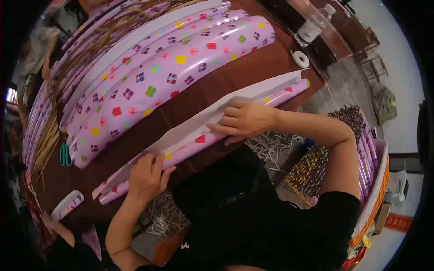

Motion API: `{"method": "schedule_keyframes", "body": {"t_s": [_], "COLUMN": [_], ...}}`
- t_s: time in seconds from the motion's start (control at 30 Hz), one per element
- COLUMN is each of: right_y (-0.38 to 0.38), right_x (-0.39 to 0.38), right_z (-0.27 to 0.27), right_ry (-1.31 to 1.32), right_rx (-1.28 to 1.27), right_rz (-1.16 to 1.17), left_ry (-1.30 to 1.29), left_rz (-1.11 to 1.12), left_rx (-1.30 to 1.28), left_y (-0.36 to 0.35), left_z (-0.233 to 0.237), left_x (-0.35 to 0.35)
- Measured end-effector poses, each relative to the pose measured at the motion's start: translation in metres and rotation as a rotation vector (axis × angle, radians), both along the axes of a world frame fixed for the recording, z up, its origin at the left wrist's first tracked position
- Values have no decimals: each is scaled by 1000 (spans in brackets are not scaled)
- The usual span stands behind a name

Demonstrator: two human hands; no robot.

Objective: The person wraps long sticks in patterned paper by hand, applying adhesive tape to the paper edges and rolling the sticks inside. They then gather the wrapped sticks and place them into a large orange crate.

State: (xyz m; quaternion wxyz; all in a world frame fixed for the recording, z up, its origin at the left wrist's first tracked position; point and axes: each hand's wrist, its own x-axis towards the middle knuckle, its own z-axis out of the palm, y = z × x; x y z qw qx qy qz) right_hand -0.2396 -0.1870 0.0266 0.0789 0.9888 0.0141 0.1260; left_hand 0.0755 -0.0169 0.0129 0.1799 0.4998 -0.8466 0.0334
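- The tabletop (253, 72) was dark brown, and most of its far side lay under a bank of finished rolls (172, 72) in the same lilac print.
- The wrapping paper roll (289, 91) lay along the near edge of the tabletop. It was lilac with small coloured gift boxes, and its white underside was turned up as a long loose flap.
- The right hand (244, 119) lay open and flat on the roll near its middle, with the fingers spread and pressing down.
- The left hand (147, 174) curled around the roll's near end. It seemed to grip it, though the fingertips were hidden beneath.
- Green scissors (65, 154) lay at the tabletop's left, half lost in the lens's curved edge.
- A tape ring (299, 58) sat by the far corner.
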Motion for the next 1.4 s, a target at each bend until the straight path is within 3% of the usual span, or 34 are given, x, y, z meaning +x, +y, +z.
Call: {"method": "schedule_keyframes", "body": {"t_s": [0.27, 0.33, 0.43, 0.6, 0.67, 0.77, 0.83, 0.93, 1.0, 1.07, 1.2, 1.27, 1.4], "right_y": [-8, -11, -14, -7, -4, 1, 0, -4, -5, -5, -12, -18, -27], "right_x": [0, -1, 0, -6, -4, -16, -17, -20, -20, -18, -17, -16, -9], "right_z": [0, -1, -4, -3, -6, -3, 0, -5, 1, 5, 12, 11, 12], "right_ry": [-13, 3, 17, -46, -205, -40, -22, 8, 91, 79, 31, 31, 37], "right_rx": [150, 144, 153, 70, 35, 100, 112, 124, 128, 122, -25, -49, 77], "right_rz": [121, 106, 103, 83, 24, -24, -29, 8, -45, -51, 20, 82, 90], "left_ry": [-253, -319, -180, -40, 23, -127, -230, -130, -113, -18, -20, -156, -244], "left_rz": [12, 13, 179, 147, 157, 155, 55, 75, 79, 14, -70, -91, 39], "left_rx": [38, -128, 78, 107, 131, 147, -177, 77, 103, -9, 31, -83, -125], "left_y": [-2, -5, 4, 5, 7, 7, -4, -3, -7, -14, -21, -21, -17], "left_z": [9, 21, 21, 0, -1, 6, 16, 13, 10, 7, 12, 8, 23], "left_x": [-8, -17, -25, -19, -20, -28, -35, -29, -25, -21, -16, -18, -28]}}
